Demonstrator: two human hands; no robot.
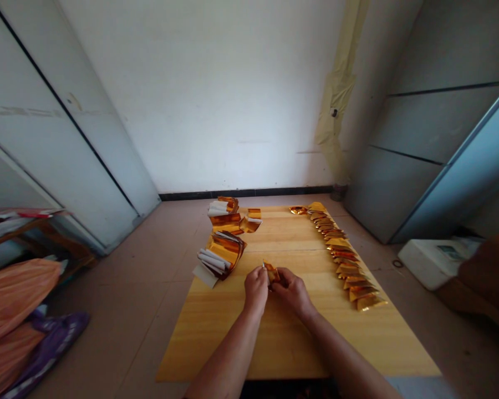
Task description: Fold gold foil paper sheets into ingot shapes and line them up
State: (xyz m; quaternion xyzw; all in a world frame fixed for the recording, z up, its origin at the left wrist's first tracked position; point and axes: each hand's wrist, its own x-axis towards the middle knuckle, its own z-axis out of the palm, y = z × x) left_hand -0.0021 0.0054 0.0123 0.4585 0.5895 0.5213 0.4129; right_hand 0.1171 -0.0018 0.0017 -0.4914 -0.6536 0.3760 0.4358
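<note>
Between my two hands, above the middle of the wooden table, is a sheet of gold foil paper (271, 270), partly folded. My left hand (256, 287) is closed on its left edge. On the other side, my right hand (293, 291) grips it with curled fingers. Loose stacks of gold foil paper (224, 252) with pale backs lie to the left of my hands, some sheets fanned and bent. Along the table's right side runs a row of folded gold paper pieces (345, 259), overlapping one another.
The wooden table (228, 343) stands on a tiled floor before a white wall. Grey cabinets (66, 127) are at left, with orange and purple bags (16, 310) near them. To the right are a refrigerator (432, 138) and a white box (424, 260).
</note>
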